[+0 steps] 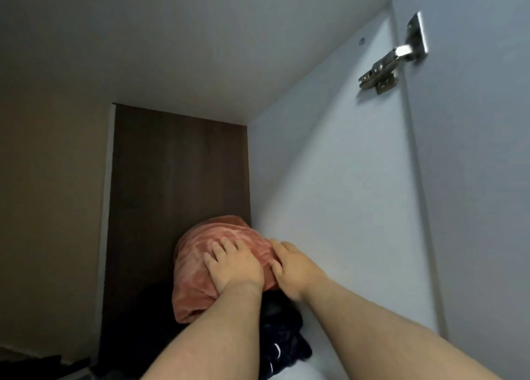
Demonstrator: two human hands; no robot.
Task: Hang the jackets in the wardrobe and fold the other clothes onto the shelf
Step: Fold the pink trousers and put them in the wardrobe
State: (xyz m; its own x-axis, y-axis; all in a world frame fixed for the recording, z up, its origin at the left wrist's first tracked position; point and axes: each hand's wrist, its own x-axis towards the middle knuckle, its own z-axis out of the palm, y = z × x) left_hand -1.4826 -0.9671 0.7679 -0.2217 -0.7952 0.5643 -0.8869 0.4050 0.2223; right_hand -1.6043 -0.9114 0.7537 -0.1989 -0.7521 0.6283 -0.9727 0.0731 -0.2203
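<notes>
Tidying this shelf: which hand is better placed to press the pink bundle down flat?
Probably left: the left hand lies flat atop the pink bundle, the right hand sits at its edge beside the wall.

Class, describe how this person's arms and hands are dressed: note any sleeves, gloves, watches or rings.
The left hand and right hand are bare: no gloves, and no ring shows. The left forearm and right forearm are uncovered down to the picture's lower edge; no sleeve, watch or bracelet is in view.
</notes>
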